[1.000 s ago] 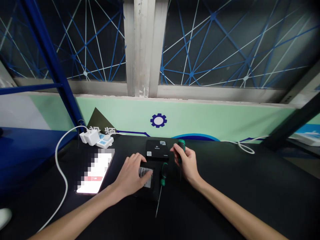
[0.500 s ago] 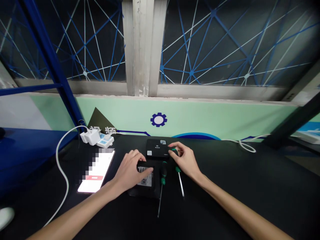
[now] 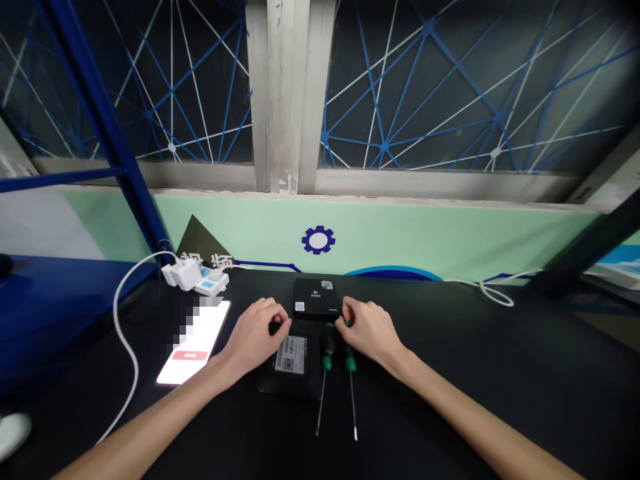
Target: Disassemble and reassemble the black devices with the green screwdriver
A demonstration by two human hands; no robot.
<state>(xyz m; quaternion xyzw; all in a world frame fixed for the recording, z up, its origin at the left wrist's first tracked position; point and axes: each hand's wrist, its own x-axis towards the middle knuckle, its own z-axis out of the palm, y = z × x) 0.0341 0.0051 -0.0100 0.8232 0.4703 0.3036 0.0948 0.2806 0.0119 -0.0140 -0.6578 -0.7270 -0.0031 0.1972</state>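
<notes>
My right hand point(image 3: 373, 329) has its thumb and fingers closed on the handle end of a green-and-black screwdriver point(image 3: 351, 363). That screwdriver's shaft points toward me on the black table. Just left of it lies a second green-and-black screwdriver point(image 3: 328, 350), nearly parallel. My left hand point(image 3: 257, 333) is curled, thumb meeting forefinger, with nothing visible in the pinch. It rests at the left upper edge of a black box point(image 3: 313, 380) with a white printed label; whether it touches the box is unclear. Behind that box sits a flat black device point(image 3: 315, 298) with small stickers.
A phone with a lit screen point(image 3: 200, 340) lies left of my left forearm. Farther back are a white power strip point(image 3: 213, 283) and a white charger point(image 3: 183, 273) with its cable point(image 3: 117, 320). A thin white cable point(image 3: 495, 293) coils at the back right, by the wall.
My right hand's screwdriver has swung from slanted to nearly parallel with the other and come nearer me. My left hand has drawn back off the box label, its fingers curling in.
</notes>
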